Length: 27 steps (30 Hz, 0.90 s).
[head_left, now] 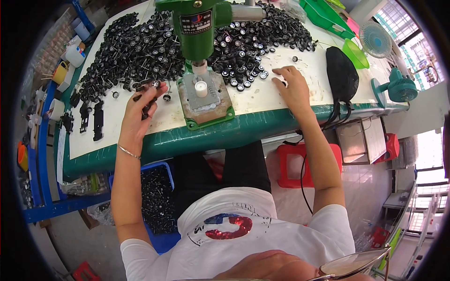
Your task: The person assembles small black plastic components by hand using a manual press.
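Note:
My left hand is closed around several small black toy wheels, some on thin axles, left of the press. Fingers partly hide what lies in that palm. My right hand rests low over the white tabletop with its thumb and fingers apart and nothing between them. Beside it sits the right edge of a big heap of black wheels with silver hubs. Between my hands stands a green hand press. Under its ram, a small white round holder sits on a grey plate.
Black flat toy chassis lie at the table's left. On the right are a black pouch, a green bowl and a teal fan. A blue bin of small parts and a red stool stand below.

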{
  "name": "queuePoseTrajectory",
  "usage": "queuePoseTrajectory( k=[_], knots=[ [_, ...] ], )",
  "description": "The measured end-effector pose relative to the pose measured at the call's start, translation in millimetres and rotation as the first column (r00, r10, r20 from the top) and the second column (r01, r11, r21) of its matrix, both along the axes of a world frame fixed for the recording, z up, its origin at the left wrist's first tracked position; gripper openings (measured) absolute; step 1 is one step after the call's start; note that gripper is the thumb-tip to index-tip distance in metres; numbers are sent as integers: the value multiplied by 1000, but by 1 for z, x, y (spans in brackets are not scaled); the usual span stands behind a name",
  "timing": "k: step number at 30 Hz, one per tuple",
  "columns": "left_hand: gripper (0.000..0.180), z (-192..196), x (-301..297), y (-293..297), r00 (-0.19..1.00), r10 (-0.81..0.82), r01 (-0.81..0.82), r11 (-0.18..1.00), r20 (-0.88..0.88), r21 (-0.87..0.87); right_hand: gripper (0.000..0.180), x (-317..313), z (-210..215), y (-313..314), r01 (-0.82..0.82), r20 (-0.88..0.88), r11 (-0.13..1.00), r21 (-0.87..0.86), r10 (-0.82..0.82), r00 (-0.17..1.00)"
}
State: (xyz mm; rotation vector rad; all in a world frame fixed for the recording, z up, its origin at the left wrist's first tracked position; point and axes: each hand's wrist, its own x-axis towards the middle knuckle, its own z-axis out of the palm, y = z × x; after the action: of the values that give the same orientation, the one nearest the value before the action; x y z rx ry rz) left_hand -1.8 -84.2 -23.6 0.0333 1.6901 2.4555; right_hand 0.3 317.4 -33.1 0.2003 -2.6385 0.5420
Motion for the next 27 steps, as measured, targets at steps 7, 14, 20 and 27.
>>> queuePoseTrajectory(
  k=[7, 14, 20, 27],
  knots=[
    [20, -2, 9, 5, 999, 33, -32, 999, 18, -39, 18, -15, -6, -20, -79, 20, 993, 83, 77, 997],
    [26, 4, 16, 14, 992, 124, -126, 987, -27, -96, 16, -15, 5, -52, -228, -82, 936, -268, 213, 974],
    [25, 7, 14, 34, 999, 39, -39, 999, -27, 19, 18, -6, 35, -127, -500, -173, 730, -465, 479, 860],
    [18, 17, 16, 46, 998, 29, -29, 1000, -59, 12, 16, 7, 17, -144, -617, -277, 730, -296, 552, 786]
  ],
)
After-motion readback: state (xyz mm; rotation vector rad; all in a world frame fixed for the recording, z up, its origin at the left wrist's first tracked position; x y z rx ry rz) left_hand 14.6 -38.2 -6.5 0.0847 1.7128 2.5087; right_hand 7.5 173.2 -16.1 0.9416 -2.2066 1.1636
